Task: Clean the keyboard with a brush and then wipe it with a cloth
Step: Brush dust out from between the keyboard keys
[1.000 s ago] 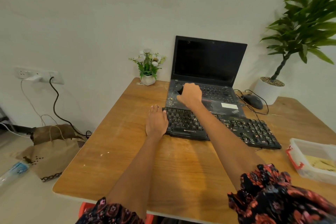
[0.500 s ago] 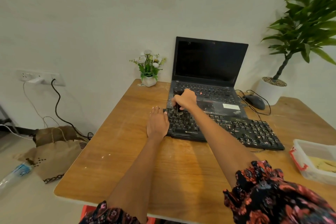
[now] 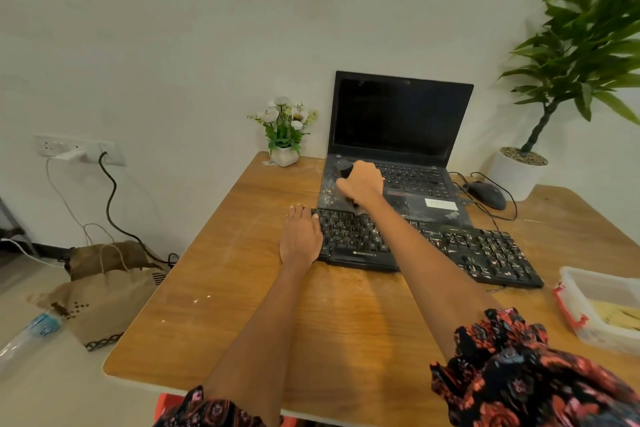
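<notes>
A black external keyboard [image 3: 450, 246], speckled with pale crumbs, lies across the wooden table [image 3: 263, 305] in front of an open laptop [image 3: 398, 135]. My right hand [image 3: 362, 184] grips a black brush [image 3: 345, 170] by its handle, over the laptop's left palm rest just beyond the keyboard's far edge. The bristles are mostly hidden under the hand. My left hand [image 3: 300, 239] rests flat on the table against the keyboard's left end, fingers straight. No cloth is in view.
A small white pot of flowers [image 3: 285, 130] stands left of the laptop. A black mouse [image 3: 485, 194] with its cable and a large potted plant [image 3: 523, 170] sit at the right. A clear plastic box [image 3: 602, 308] is at the table's right edge. Bags lie on the floor at the left.
My right hand with the brush swept toward me onto the keyboard's far left keys, then moved back away over the laptop's palm rest. My left hand stayed put.
</notes>
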